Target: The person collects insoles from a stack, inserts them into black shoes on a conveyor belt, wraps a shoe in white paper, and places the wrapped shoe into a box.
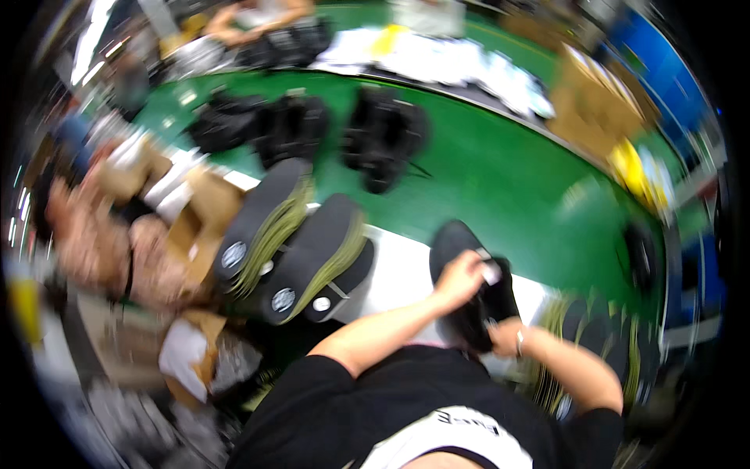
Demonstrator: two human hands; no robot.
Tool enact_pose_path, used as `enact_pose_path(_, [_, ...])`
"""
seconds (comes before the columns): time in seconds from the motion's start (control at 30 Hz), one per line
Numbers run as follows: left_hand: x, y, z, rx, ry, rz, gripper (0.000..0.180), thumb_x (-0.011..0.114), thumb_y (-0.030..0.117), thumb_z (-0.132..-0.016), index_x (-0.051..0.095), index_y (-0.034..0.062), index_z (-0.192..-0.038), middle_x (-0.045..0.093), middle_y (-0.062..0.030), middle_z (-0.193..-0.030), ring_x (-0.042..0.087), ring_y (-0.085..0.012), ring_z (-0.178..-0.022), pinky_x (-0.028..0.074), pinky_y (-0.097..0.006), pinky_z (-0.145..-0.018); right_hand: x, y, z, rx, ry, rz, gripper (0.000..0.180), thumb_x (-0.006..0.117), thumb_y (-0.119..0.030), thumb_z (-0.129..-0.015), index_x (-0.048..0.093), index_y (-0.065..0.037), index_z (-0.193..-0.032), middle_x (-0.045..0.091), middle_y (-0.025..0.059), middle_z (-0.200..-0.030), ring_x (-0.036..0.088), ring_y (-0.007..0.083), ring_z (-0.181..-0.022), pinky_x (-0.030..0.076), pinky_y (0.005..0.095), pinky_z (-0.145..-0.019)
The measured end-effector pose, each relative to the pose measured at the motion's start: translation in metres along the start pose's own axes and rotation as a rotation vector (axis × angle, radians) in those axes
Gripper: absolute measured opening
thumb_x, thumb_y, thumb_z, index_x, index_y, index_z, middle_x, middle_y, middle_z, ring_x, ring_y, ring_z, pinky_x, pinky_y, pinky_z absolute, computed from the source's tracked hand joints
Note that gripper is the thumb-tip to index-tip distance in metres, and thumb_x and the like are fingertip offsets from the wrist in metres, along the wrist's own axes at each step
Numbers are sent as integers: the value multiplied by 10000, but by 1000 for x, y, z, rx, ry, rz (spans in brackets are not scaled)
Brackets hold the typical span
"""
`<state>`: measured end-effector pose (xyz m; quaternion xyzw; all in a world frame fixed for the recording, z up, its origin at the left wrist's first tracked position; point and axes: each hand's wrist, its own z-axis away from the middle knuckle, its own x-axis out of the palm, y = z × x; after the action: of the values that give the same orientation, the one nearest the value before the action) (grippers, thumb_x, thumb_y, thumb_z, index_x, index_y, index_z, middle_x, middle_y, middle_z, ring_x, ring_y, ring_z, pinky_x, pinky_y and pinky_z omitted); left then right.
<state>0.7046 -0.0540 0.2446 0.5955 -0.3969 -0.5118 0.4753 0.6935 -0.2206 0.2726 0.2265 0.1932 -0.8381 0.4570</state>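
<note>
Right of centre, the left hand (462,279) and right hand (505,337) hold black footwear (501,295). Dark soles (322,238) lie stacked left of centre.

The shoe (500,295) is just right of the middle, between the left hand (462,275) at its top part and the right hand (508,336) at its lower end. Left of it, piles of soles (324,242) sit side by side. More soles (598,332) are at the lower right. Above the left piles, other shoes (383,133) stand in a row on the table (476,184). A box (591,98) is at the upper right. More boxes (216,205) are at the left.
</note>
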Motion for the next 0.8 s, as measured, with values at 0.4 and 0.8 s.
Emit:
enact_pose_path(0.4, [-42, -2, -31, 71, -7, 205, 346, 562, 141, -789, 420, -16, -1061, 491, -73, -975, 466, -131, -887, 369, -242, -790, -27, -60, -27, 33, 689, -381, 203, 558, -168, -640, 531, -11, -768, 597, 143, -689, 585, 277, -686, 397, 346, -707])
enact_pose_path(0.8, [-45, -33, 27, 136, -60, -379, 731, 487, 6, -623, 132, -41, -1260, 262, -232, -1227, 258, -339, -1152, 172, -362, -974, -7, 46, 69, 105, 1106, -761, 290, 550, -281, -720, 565, -71, -920, 599, 119, -816, 571, 277, -765, 449, 354, -678])
